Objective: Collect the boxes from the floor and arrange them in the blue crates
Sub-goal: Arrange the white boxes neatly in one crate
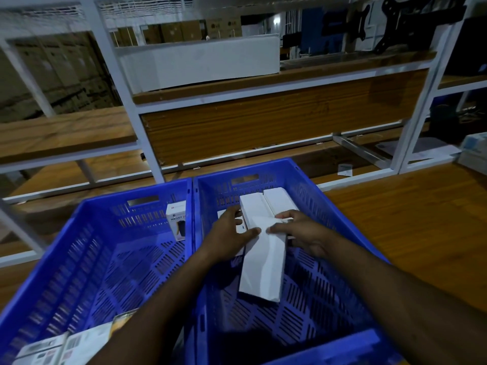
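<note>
Two blue perforated crates stand side by side, the left crate (79,254) and the right crate (340,206). Inside the right crate, both hands hold a long white box (263,262), tilted with its near end raised above the crate floor. My left hand (228,238) grips its left side and my right hand (300,230) its right side. Two more white boxes (266,204) stand against the right crate's far wall. A printed box (176,222) stands in the far right corner of the left crate. Flat printed boxes (60,346) lie at its near left end.
White metal shelving (147,133) with wooden boards runs behind the crates. A long white box (200,61) lies on an upper shelf. Wooden floor (411,222) extends to the right, with pale packages (474,151) at the far right edge.
</note>
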`<move>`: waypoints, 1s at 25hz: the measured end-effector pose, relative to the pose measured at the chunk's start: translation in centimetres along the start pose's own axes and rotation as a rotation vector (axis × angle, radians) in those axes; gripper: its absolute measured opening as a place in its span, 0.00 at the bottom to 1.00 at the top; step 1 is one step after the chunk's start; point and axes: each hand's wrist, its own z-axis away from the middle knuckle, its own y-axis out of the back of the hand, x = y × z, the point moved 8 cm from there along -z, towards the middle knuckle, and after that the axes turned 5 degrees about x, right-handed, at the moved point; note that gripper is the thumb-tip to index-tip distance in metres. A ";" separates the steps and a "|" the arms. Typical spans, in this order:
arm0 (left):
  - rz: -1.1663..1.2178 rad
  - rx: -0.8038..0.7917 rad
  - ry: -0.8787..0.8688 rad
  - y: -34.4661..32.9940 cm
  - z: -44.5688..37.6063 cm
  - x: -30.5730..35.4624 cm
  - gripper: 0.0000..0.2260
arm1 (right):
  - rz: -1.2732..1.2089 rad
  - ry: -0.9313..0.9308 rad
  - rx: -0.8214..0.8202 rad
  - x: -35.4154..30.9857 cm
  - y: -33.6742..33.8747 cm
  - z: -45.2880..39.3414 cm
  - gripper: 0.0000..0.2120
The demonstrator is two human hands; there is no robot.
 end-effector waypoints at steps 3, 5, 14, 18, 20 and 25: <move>0.202 -0.146 0.139 -1.1 0.3 -0.3 0.38 | -0.228 0.020 0.008 -0.9 -0.4 0.2 0.22; 0.268 -0.193 0.211 -1.4 0.7 -0.5 0.37 | -0.302 0.021 0.021 -1.0 -0.5 0.0 0.25; 0.680 -0.074 0.508 -0.3 1.1 -1.0 0.14 | -0.374 0.021 -0.186 -2.2 -2.7 1.0 0.22; 0.710 0.009 0.541 0.0 1.1 -0.9 0.15 | -0.348 0.020 -0.254 -2.4 -3.6 1.6 0.23; 0.684 0.076 0.506 0.3 0.5 -1.3 0.18 | -0.307 0.020 -0.313 -2.5 -4.0 2.1 0.22; 0.562 0.367 0.321 3.3 0.5 -0.9 0.26 | -0.157 0.008 -0.339 -0.8 -5.2 2.4 0.36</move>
